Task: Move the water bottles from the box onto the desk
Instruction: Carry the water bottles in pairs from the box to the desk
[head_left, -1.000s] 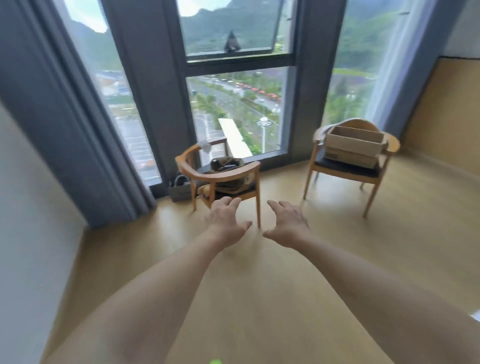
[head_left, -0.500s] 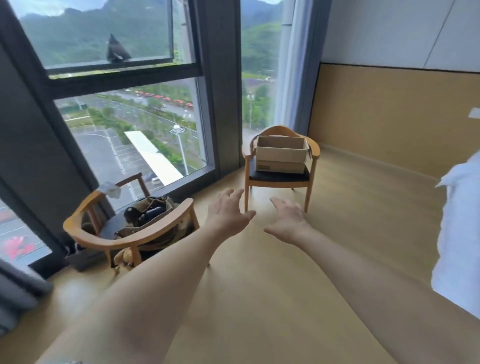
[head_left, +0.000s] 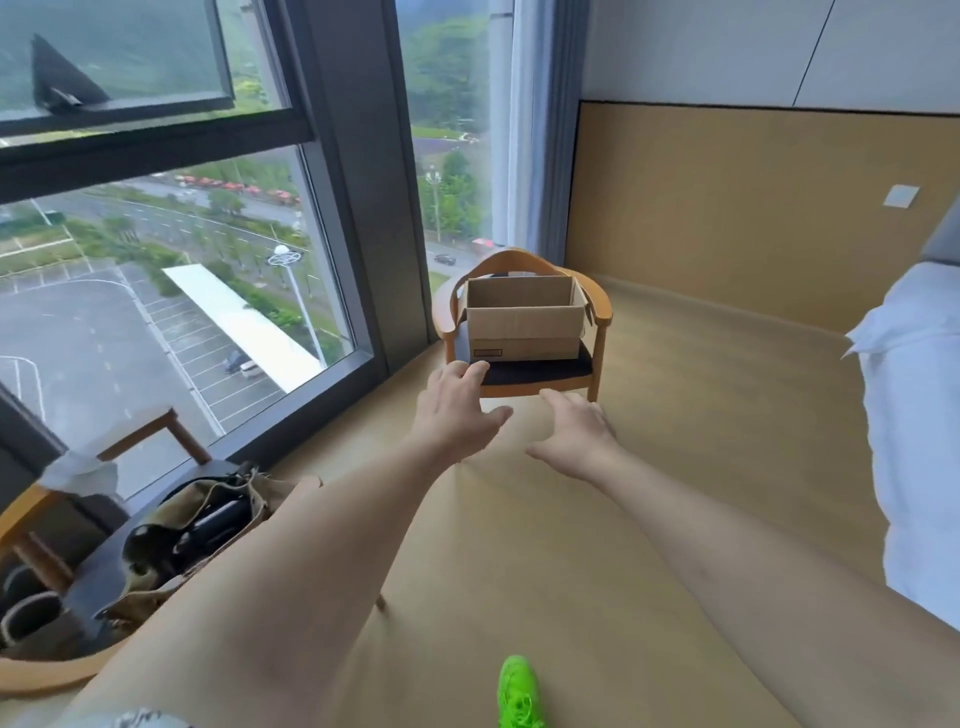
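Head view. An open brown cardboard box (head_left: 524, 325), flaps up, a small dark label low on its front, sits on the black seat of a wooden armchair (head_left: 597, 312) by the window (head_left: 156, 286). Its contents are hidden from this angle; no bottles show. Both arms reach toward it over the floor (head_left: 701, 415). Left hand (head_left: 457, 410): grip wide, fingers straight, holding nothing. Right hand (head_left: 576, 431): grip wide, fingers relaxed, holding nothing. Lower left, a second chair (head_left: 31, 670) bears a bag (head_left: 208, 514). A green shoe (head_left: 519, 693) shows below; a white bed (head_left: 914, 415) lies at right.
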